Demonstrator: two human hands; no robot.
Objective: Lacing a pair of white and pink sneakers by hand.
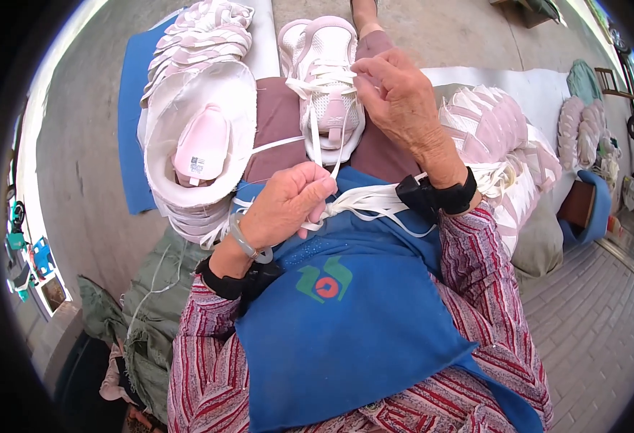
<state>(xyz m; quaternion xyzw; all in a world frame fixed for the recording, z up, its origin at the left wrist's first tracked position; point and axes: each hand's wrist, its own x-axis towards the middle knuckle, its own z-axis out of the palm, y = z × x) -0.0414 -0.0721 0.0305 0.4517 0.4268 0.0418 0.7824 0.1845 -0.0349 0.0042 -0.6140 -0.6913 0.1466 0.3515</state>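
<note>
A white and pale pink shoe upper (328, 94) lies across my lap, its toe end away from me, with white lace threaded through its upper eyelets. At its right edge, my right hand (404, 105) is closed, fingertips curled against the eyelet row; what they pinch is hidden. Just below the shoe's opening, my left hand (292, 202) is closed on a white shoelace (336, 164) running down from the shoe. Beside that hand, a bundle of loose white laces (375, 199) lies over my blue apron (302, 339).
To the left, nested shoe uppers (201, 43) are stacked on a blue and white surface, a pink tongue showing in the nearest. More uppers (483, 123) stand at the right on a white sheet. Dark green sacking (154, 289) lies at lower left; a blue chair-like object (588, 206) stands far right.
</note>
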